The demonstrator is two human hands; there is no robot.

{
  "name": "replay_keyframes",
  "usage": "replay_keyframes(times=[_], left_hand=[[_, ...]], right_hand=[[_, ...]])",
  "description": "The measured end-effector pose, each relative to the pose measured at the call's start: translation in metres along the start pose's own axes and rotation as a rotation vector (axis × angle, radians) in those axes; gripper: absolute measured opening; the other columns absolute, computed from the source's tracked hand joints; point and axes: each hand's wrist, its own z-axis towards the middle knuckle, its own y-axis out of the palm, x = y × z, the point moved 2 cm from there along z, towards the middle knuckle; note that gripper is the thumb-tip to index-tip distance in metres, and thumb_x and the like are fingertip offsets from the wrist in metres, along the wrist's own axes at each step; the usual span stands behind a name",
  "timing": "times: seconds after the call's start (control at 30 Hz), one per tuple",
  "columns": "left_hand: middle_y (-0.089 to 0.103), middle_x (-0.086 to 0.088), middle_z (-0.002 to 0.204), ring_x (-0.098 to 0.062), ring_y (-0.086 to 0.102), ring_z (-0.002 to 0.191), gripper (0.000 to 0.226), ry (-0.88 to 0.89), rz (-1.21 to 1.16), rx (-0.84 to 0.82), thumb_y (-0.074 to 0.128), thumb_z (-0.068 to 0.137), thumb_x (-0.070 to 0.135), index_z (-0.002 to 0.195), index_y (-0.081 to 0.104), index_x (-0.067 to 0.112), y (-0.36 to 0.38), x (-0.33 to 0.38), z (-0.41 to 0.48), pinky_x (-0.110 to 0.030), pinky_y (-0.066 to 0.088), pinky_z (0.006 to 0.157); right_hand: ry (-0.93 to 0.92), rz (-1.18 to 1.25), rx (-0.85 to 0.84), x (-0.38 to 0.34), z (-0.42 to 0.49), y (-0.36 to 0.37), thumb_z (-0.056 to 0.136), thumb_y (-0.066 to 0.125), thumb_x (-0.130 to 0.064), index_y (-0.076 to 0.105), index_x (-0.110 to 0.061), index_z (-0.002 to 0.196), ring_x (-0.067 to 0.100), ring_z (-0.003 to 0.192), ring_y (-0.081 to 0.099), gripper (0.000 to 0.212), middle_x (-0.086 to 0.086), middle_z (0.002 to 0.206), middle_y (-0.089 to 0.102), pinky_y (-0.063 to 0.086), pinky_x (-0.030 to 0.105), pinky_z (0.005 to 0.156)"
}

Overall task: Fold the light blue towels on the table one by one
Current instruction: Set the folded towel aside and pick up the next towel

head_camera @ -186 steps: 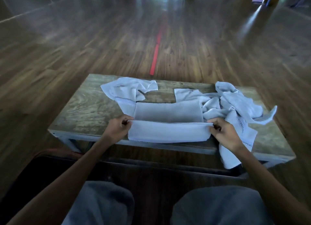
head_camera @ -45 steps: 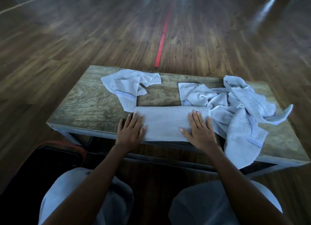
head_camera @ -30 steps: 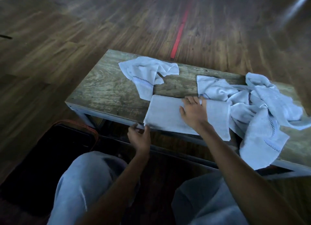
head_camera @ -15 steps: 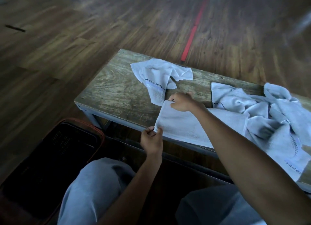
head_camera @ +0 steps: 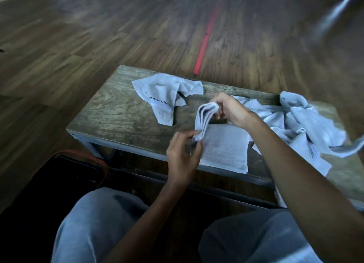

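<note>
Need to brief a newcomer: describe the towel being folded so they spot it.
Find the wooden table. At its near edge, between a crumpled towel and a heap, lies the folded towel. Only it is a flat rectangle, its left end lifted by the left hand and right hand.

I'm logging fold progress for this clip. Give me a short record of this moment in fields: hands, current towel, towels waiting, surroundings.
current towel: strip on the table, left end lifted over the rest
left hand: pinches the lifted end's near corner
right hand: grips its far corner
waiting: crumpled towel at the far side; heap of towels at right
floor: basket at left
</note>
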Motion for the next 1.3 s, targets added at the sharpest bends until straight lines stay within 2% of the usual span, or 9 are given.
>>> replay_keyframes(times=[0.07, 0.27, 0.43, 0.53, 0.77, 0.87, 1.13, 1.2, 1.3], left_hand=[[0.065, 0.003, 0.093, -0.004, 0.057, 0.086, 0.024, 0.065, 0.012, -0.089, 0.073, 0.078, 0.005, 0.099, 0.065, 0.014, 0.020, 0.005, -0.011, -0.019, 0.044, 0.078], [0.065, -0.002, 0.093, -0.015, 0.057, 0.090, 0.026, 0.211, 0.105, -0.338, 0.068, 0.072, 0.000, 0.096, 0.067, 0.011, 0.083, 0.011, -0.043, -0.031, 0.045, 0.076], [0.062, -0.004, 0.088, -0.024, 0.059, 0.080, 0.025, 0.294, 0.244, -0.467, 0.054, 0.074, 0.006, 0.094, 0.067, 0.012, 0.115, 0.009, -0.053, -0.035, 0.043, 0.066], [0.063, 0.000, 0.090, -0.023, 0.059, 0.084, 0.034, 0.303, 0.375, -0.627, 0.058, 0.072, 0.016, 0.106, 0.063, 0.017, 0.121, 0.005, -0.058, -0.034, 0.042, 0.074], [0.065, -0.004, 0.112, -0.024, 0.057, 0.108, 0.044, 0.134, 0.483, -0.526, 0.042, 0.085, 0.034, 0.121, 0.058, 0.016, 0.117, -0.022, 0.000, -0.039, 0.039, 0.090], [0.046, -0.001, 0.141, -0.023, 0.036, 0.131, 0.046, 0.031, 0.576, -0.795, 0.040, 0.095, 0.031, 0.140, 0.042, 0.021, 0.130, -0.045, 0.041, -0.041, 0.023, 0.102], [0.060, 0.005, 0.124, -0.012, 0.054, 0.113, 0.051, -0.212, 0.320, -1.270, 0.059, 0.085, 0.049, 0.132, 0.050, 0.031, 0.142, -0.042, 0.089, -0.034, 0.038, 0.101], [0.064, 0.009, 0.095, -0.006, 0.058, 0.086, 0.021, -0.186, 0.310, -1.325, 0.063, 0.085, 0.045, 0.099, 0.063, 0.029, 0.139, -0.030, 0.099, -0.027, 0.042, 0.079], [0.056, 0.005, 0.075, -0.008, 0.050, 0.066, 0.021, -0.162, 0.257, -1.339, 0.066, 0.085, 0.037, 0.082, 0.060, 0.018, 0.128, -0.011, 0.113, -0.024, 0.035, 0.062]], right_hand=[[0.064, -0.078, 0.065, 0.014, -0.012, -0.023, 0.081, 0.058, -0.044, 0.057, -0.022, 0.060, 0.012, 0.056, 0.046, 0.030, 0.000, 0.063, 0.052, 0.035, 0.024, 0.055], [0.127, -0.357, 0.126, 0.057, -0.033, -0.074, 0.089, 0.060, -0.021, 0.061, -0.023, 0.088, 0.008, 0.072, 0.047, 0.002, -0.009, 0.086, 0.058, 0.035, 0.021, 0.062], [0.139, -0.375, 0.184, 0.079, -0.032, -0.088, 0.085, 0.058, -0.007, 0.060, -0.025, 0.089, 0.019, 0.105, 0.058, 0.019, 0.005, 0.110, 0.062, 0.048, 0.033, 0.087], [0.117, -0.455, 0.229, 0.085, -0.032, -0.087, 0.086, 0.055, -0.002, 0.059, -0.015, 0.102, 0.018, 0.104, 0.056, 0.021, 0.007, 0.113, 0.060, 0.046, 0.027, 0.076], [0.090, -0.971, 0.311, 0.094, -0.041, -0.085, 0.088, 0.053, -0.044, 0.063, -0.020, 0.111, 0.029, 0.120, 0.046, 0.035, 0.007, 0.115, 0.061, 0.033, 0.041, 0.101], [0.130, -1.081, 0.232, 0.094, -0.043, -0.085, 0.087, 0.053, -0.050, 0.058, -0.016, 0.090, 0.032, 0.123, 0.037, 0.034, 0.011, 0.116, 0.053, 0.028, 0.042, 0.099], [-0.032, -0.687, 0.104, 0.084, -0.055, -0.093, 0.090, 0.060, -0.026, 0.051, -0.030, 0.084, 0.016, 0.083, 0.053, 0.011, -0.006, 0.080, 0.054, 0.040, 0.032, 0.077], [-0.104, -0.533, 0.082, 0.075, -0.060, -0.091, 0.090, 0.061, -0.021, 0.057, -0.028, 0.086, 0.011, 0.077, 0.052, 0.009, -0.003, 0.081, 0.055, 0.044, 0.034, 0.075], [-0.184, -0.366, 0.086, 0.059, -0.071, -0.085, 0.090, 0.062, -0.021, 0.061, -0.014, 0.097, 0.010, 0.077, 0.049, 0.011, 0.002, 0.081, 0.051, 0.042, 0.032, 0.074]])
